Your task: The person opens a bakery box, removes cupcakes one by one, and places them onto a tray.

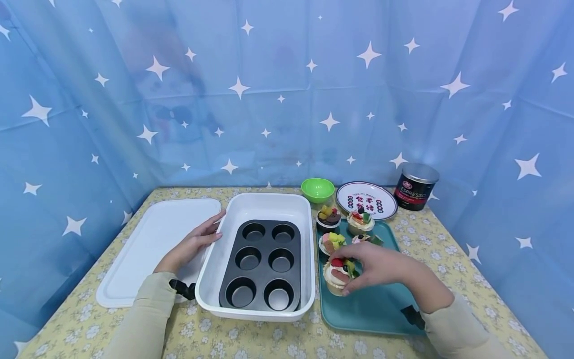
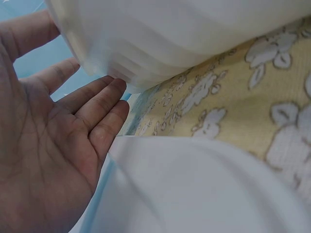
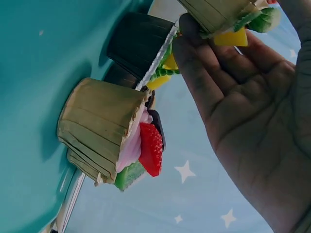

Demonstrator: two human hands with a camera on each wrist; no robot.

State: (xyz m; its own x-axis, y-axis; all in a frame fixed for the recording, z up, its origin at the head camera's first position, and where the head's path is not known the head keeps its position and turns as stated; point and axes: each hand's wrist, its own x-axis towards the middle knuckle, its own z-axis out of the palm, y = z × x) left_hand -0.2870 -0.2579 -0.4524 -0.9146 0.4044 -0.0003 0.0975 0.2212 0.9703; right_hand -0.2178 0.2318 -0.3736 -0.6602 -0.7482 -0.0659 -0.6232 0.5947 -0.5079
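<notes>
My right hand [image 1: 376, 267] pinches a fruit-topped cupcake [image 1: 334, 285] in a tan paper cup, over the left part of the teal tray [image 1: 372, 311]. In the right wrist view, fingers and thumb are around that cupcake [image 3: 216, 14]. Several other cupcakes stand on the tray behind it, among them a chocolate one [image 1: 329, 219] in a dark cup and a tan-cupped one [image 3: 99, 114] with strawberry. My left hand [image 1: 193, 244], fingers extended, rests against the left side of the white bin [image 1: 211, 294]. Inside the bin lies a dark muffin pan [image 1: 264, 267] with bare cups.
A white lid [image 1: 157, 244] lies flat left of the bin. Behind the tray are a green bowl [image 1: 318, 190], a plate with printed characters [image 1: 367, 192] and a black espresso can [image 1: 416, 187]. Flowered cloth [image 1: 251, 339] covers the table; a starry blue curtain [image 1: 278, 99] surrounds it.
</notes>
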